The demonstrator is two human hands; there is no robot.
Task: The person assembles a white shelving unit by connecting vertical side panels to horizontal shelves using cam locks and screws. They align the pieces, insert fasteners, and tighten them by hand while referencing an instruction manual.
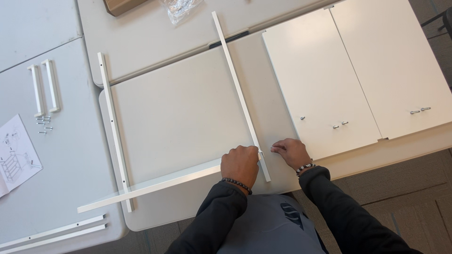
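Left hand point(240, 163) fisted, clamped on near end of white metal rail point(239, 94) where it meets long white crossbar point(150, 187). Crossbar runs left from fist, over second upright rail point(114, 127). Gripped rail's long axis runs away from fist, tilted left. Right hand point(290, 150) just right of rail, fingertips pinched together; contents too small to tell. White cabinet doors point(325, 80) farther right.

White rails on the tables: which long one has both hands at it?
The diagonal rail in the middle; the left hand and right hand meet near its lower end. The left rail lies untouched.
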